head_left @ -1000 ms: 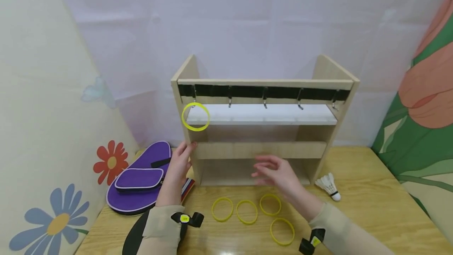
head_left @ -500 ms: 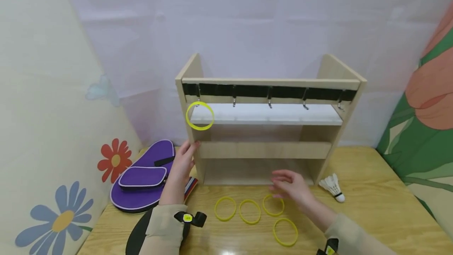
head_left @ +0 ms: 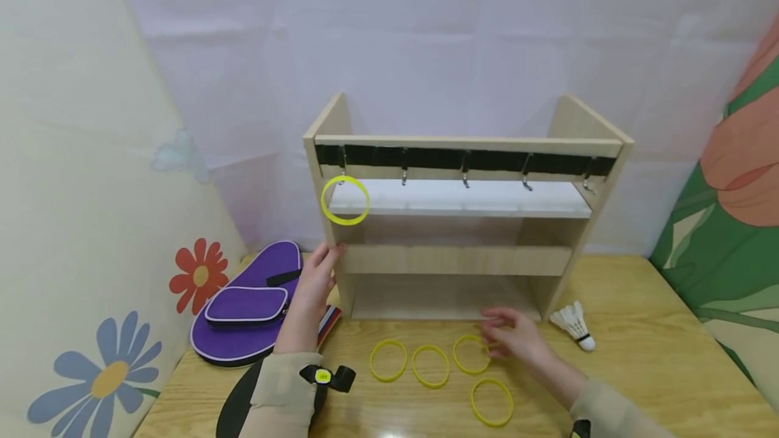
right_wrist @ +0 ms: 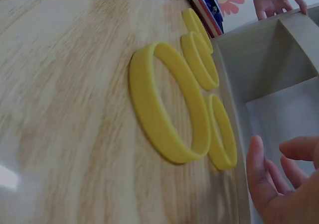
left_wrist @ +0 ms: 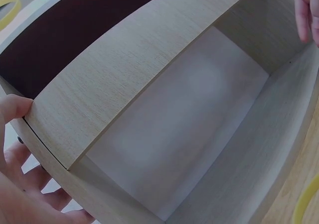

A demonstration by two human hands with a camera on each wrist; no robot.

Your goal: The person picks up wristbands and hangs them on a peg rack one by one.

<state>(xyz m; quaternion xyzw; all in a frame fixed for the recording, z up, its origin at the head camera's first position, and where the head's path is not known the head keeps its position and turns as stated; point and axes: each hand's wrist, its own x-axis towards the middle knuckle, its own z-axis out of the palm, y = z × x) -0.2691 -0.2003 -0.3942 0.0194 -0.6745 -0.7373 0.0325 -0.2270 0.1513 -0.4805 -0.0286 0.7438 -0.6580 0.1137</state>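
My left hand (head_left: 313, 289) grips the left side panel of a light wooden shelf unit (head_left: 456, 260). In the left wrist view its thumb lies on the front edge, and the other fingers (left_wrist: 37, 176) are behind the outer face. A yellow ring band (head_left: 345, 220) hangs from the leftmost metal hook. Several more yellow bands lie flat on the table before the shelf. Low over the table, my right hand (head_left: 517, 340) is beside the back right band (head_left: 471, 370). Its fingers are loosely bent and hold nothing; in the right wrist view they stand apart from the band (right_wrist: 222, 134).
Metal hooks run along a black strip (head_left: 435, 157) at the shelf's top; the others carry nothing. A shuttlecock (head_left: 573, 324) lies right of the shelf. On the left are a purple racket case (head_left: 243, 306) and a black rounded object (head_left: 243, 391) partly under my left forearm.
My right hand has come down and to the right, from in front of the lower shelf to beside the back right band. The left hand keeps its grip, and the head view has shifted slightly.
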